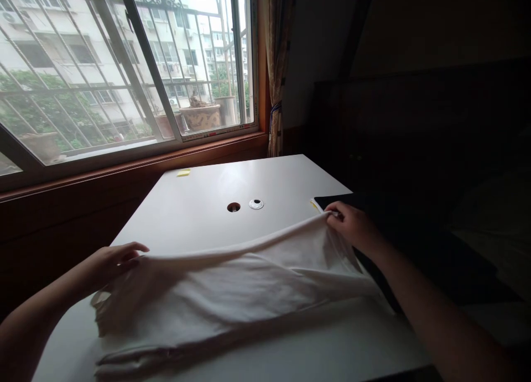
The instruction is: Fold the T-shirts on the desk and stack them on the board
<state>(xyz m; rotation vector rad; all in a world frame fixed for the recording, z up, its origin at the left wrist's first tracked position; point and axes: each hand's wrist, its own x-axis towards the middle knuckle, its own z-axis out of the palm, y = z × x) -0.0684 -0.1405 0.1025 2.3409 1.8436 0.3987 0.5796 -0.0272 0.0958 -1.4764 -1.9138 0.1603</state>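
A white cloth garment (249, 277), its exact kind unclear, is stretched between my two hands above a white table (199, 205). My left hand (120, 255) is closed on its upper left corner, thumb and fingers pinching the fabric. At the upper right corner, my right hand (348, 221) grips the edge with curled fingers. The top edge sags slightly between the hands. Creases run across the fabric, and its lower part hangs down to the tabletop in folds.
A round hole (233, 207) and a loose round cover (256, 204) are on the tabletop. A yellow note (183, 172) lies near the far left corner. Something flat and black (344, 199) is at the right. Behind stand a barred window (174, 67) and a tied curtain (277, 83).
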